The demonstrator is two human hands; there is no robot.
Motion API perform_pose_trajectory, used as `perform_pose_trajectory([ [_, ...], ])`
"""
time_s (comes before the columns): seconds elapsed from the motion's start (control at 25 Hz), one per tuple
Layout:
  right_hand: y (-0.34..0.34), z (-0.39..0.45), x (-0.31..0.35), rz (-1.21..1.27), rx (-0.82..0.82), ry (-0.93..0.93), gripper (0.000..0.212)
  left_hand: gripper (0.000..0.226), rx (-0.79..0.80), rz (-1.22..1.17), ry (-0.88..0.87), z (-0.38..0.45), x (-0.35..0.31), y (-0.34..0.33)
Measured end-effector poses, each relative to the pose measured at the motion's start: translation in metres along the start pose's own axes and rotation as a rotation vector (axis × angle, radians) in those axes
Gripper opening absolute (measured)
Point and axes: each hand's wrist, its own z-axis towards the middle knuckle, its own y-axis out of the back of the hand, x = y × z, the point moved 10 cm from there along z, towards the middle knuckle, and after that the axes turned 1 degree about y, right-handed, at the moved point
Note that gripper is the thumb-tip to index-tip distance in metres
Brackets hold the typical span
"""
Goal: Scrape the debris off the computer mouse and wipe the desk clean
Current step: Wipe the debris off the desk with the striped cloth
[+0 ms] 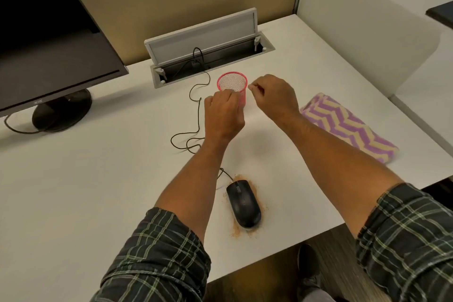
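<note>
Head view, left hand (pixel 224 115) gripping pink mesh cup (pixel 232 86), right hand (pixel 274 95) seemingly curled, empty, towel (pixel 348 127) beside.

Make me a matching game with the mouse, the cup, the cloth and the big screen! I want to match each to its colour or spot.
Things:
1. mouse
2. mesh cup
3. cloth
4. monitor

Clues:
A. purple and cream zigzags
B. pink, by the left hand
C. sitting in orange-brown dust
D. dark, at the far left of the desk

Pairs: 1-C, 2-B, 3-A, 4-D
</note>
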Motion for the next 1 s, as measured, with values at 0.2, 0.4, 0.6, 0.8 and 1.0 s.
perform_pose_trajectory([
  [0.2,0.029,-0.043,-0.039,-0.012,-0.112,-0.062,0.030,0.017,-0.024,-0.065,-0.055,-0.010,-0.049,-0.006],
  [0.4,0.050,-0.079,-0.098,-0.058,-0.101,-0.232,0.026,0.019,0.205,-0.125,-0.110,-0.020,-0.104,-0.051],
  [0.6,0.057,-0.103,-0.165,-0.157,0.011,-0.424,0.035,0.031,0.463,-0.171,-0.077,-0.034,-0.132,-0.100],
  [0.8,0.039,-0.115,-0.196,-0.254,0.216,-0.348,0.046,0.029,0.533,-0.115,-0.076,-0.040,-0.143,-0.130],
  [1.0,0.022,-0.126,-0.199,-0.341,0.365,-0.314,0.096,0.031,0.566,-0.133,0.091,-0.027,-0.135,-0.143],
])
